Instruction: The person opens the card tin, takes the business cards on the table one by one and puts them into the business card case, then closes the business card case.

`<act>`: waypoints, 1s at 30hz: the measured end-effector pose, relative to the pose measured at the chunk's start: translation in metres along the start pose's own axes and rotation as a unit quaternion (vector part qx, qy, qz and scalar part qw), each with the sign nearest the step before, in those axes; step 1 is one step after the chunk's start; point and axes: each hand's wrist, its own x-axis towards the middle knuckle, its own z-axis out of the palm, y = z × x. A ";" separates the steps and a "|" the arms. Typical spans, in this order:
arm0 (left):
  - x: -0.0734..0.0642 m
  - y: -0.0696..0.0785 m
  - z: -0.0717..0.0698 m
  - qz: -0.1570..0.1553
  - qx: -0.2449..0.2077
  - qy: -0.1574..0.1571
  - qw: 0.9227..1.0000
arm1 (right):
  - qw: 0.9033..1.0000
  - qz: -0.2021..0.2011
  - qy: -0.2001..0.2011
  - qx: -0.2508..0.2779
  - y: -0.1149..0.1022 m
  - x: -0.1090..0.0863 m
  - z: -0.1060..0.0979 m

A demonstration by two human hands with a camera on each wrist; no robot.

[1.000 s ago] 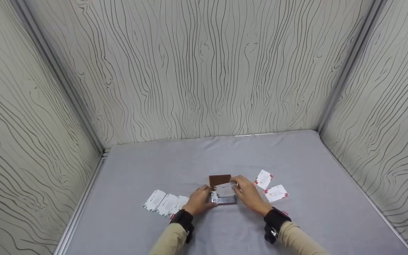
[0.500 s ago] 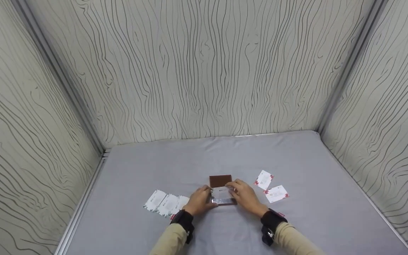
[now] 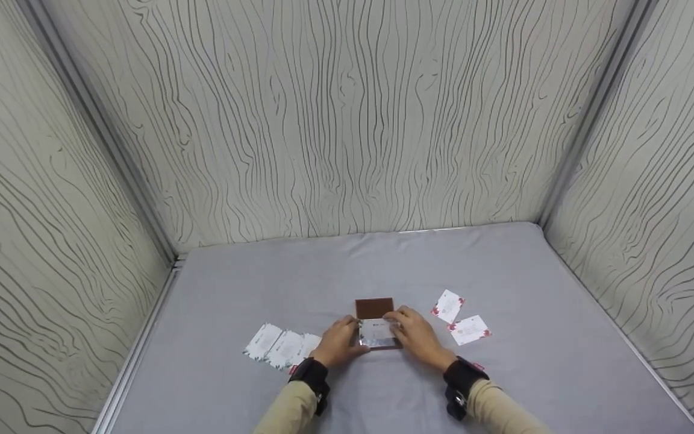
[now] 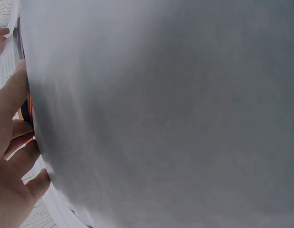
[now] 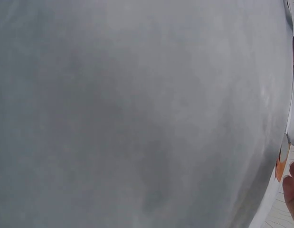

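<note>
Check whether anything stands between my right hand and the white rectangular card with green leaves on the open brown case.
Nothing visible does. The right hand has its fingers over the right end of the white card. The left hand is at the left edge of the brown case, out of that path.

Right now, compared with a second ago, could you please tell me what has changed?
The right hand has drawn the card toward the person, onto the near half of the brown holder, and still touches the card. The left hand still grips the holder; the green-edged cards and red-edged cards stayed put.
</note>
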 end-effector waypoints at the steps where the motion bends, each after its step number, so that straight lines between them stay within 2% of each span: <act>1: 0.000 0.000 0.000 0.001 0.000 0.000 1.000 | 1.000 0.002 -0.005 -0.002 0.000 0.000 0.000; 10: -0.001 0.000 -0.001 0.017 0.011 0.009 1.000 | 0.997 0.014 -0.071 -0.037 0.003 -0.003 -0.002; 14: -0.002 0.001 -0.003 0.014 0.006 0.008 1.000 | 0.994 0.016 -0.096 -0.046 0.005 -0.004 -0.003; 19: -0.002 0.001 -0.003 0.006 -0.005 0.002 1.000 | 0.992 0.017 -0.118 -0.047 0.004 -0.003 -0.004; 30: -0.003 0.004 -0.006 0.026 -0.011 0.009 1.000 | 0.986 0.032 -0.154 -0.050 0.002 -0.005 -0.005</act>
